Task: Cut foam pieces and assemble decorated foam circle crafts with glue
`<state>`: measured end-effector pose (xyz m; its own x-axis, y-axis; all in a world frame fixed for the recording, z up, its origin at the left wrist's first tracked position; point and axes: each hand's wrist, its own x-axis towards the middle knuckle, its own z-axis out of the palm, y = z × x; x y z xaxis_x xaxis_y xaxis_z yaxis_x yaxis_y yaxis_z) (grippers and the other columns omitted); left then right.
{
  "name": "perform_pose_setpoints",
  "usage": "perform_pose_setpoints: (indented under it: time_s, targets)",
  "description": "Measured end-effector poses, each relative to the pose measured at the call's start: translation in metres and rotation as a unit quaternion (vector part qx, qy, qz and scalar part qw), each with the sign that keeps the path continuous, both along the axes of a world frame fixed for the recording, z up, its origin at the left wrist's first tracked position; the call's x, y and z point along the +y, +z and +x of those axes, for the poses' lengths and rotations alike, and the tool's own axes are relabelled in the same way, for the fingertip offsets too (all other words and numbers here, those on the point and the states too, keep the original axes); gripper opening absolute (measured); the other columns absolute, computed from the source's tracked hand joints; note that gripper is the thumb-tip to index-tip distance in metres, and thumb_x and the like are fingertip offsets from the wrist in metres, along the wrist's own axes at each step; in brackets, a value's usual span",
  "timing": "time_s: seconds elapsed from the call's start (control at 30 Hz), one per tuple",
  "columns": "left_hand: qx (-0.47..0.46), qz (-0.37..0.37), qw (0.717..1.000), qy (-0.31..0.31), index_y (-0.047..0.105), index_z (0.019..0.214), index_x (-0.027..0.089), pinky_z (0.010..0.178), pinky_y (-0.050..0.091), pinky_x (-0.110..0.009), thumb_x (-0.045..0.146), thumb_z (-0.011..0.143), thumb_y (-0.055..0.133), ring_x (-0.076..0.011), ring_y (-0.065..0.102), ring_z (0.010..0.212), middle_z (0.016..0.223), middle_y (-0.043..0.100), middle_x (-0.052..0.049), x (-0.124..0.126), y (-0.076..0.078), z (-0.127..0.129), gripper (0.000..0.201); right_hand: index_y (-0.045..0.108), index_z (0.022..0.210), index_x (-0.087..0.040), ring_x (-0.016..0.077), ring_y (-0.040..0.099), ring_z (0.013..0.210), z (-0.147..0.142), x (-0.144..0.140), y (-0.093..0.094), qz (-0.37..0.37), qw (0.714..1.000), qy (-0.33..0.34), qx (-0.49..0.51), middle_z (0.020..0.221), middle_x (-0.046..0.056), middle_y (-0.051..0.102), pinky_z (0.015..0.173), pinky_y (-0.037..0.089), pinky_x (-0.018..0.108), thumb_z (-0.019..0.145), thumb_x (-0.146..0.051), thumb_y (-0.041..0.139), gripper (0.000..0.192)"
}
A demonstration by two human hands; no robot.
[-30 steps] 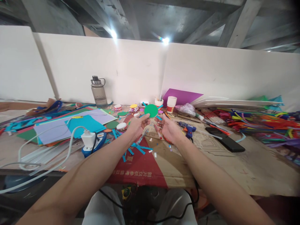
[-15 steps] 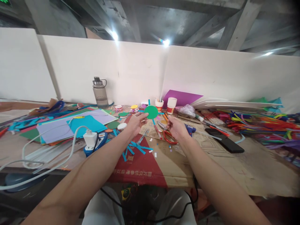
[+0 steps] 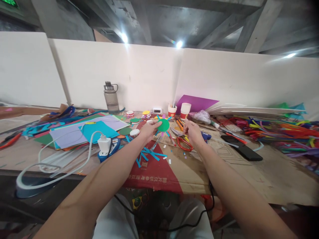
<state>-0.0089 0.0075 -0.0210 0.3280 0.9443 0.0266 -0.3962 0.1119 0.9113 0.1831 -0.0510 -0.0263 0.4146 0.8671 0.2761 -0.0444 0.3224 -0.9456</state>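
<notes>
My left hand (image 3: 151, 129) pinches the edge of a green paper disc (image 3: 163, 125), holding it up above the cardboard. Short blue strips stick out around the disc's rim. To the right of it, my right hand (image 3: 193, 131) is closed, thumb and fingertips pressed together; whatever may be between them is too small to make out. Red-handled scissors (image 3: 184, 144) lie just below and left of my right hand. Loose blue paper strips (image 3: 151, 154) lie on the red part of the cardboard (image 3: 154, 174), under my left hand.
Coloured paper sheets (image 3: 67, 134) and a blue-and-white power socket (image 3: 109, 149) lie left, near a water bottle (image 3: 111, 99). Paper cups (image 3: 185, 110) stand at the back. A black phone (image 3: 241, 148) and many bright pipe cleaners (image 3: 271, 127) lie right.
The green disc has turned in my left hand, and more blue strips now show around it. My right hand stays closed, a little apart from the disc. The view has shifted slightly.
</notes>
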Motion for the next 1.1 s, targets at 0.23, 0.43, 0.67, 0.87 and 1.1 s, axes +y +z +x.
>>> perform_pose_setpoints:
  time_s: [0.23, 0.43, 0.67, 0.87, 1.1]
  targets:
    - [-0.013, -0.019, 1.0, 0.017, 0.063, 0.075, 0.014, 0.059, 0.048, -0.022, 0.017, 0.062, 0.085, -0.0123, 0.066, 0.06, 0.072, 0.071, -0.003, -0.006, 0.004, 0.0, 0.026, 0.057, 0.063, -0.021, 0.0102, 0.042, 0.05, 0.0, 0.001, -0.004, -0.014, 0.996, 0.0, -0.088, 0.055, -0.005, 0.053, 0.052, 0.034, 0.027, 0.06, -0.043, 0.077, 0.03]
    - [-0.009, -0.028, 0.999, 0.025, 0.057, 0.076, 0.016, 0.058, 0.049, -0.023, 0.016, 0.06, 0.087, -0.0124, 0.066, 0.058, 0.07, 0.07, 0.0, -0.011, 0.008, 0.001, 0.034, 0.062, 0.06, -0.019, 0.012, 0.045, 0.051, -0.002, 0.0, -0.007, -0.019, 0.992, 0.024, -0.122, 0.058, 0.001, 0.061, 0.054, 0.036, 0.028, 0.069, -0.052, 0.069, 0.035]
    - [-0.052, -0.036, 0.998, 0.03, 0.059, 0.076, 0.015, 0.059, 0.05, -0.024, 0.016, 0.062, 0.085, -0.0125, 0.066, 0.061, 0.07, 0.07, -0.002, -0.01, 0.008, 0.002, 0.03, 0.071, 0.073, -0.02, 0.0171, 0.054, 0.066, -0.015, -0.007, -0.005, -0.039, 0.987, 0.064, -0.143, 0.071, 0.004, 0.067, 0.058, 0.04, 0.029, 0.076, -0.064, 0.062, 0.045]
    - [-0.057, -0.014, 0.997, 0.045, 0.061, 0.076, 0.015, 0.06, 0.049, -0.023, 0.02, 0.059, 0.088, -0.0108, 0.064, 0.061, 0.072, 0.07, -0.001, -0.009, 0.008, 0.001, 0.032, 0.067, 0.065, -0.021, 0.0147, 0.053, 0.064, -0.027, -0.008, -0.008, -0.053, 0.989, 0.071, -0.115, 0.067, 0.001, 0.065, 0.056, 0.04, 0.027, 0.072, -0.066, 0.064, 0.046]
    - [-0.033, 0.037, 0.999, 0.017, 0.059, 0.077, 0.014, 0.061, 0.047, -0.022, 0.021, 0.054, 0.09, -0.0096, 0.063, 0.063, 0.074, 0.067, 0.001, -0.012, 0.003, 0.007, 0.039, 0.07, 0.078, -0.021, 0.0128, 0.055, 0.066, -0.028, -0.002, -0.007, -0.059, 0.992, 0.111, -0.019, 0.079, 0.001, 0.069, 0.055, 0.041, 0.024, 0.064, -0.063, 0.073, 0.045]
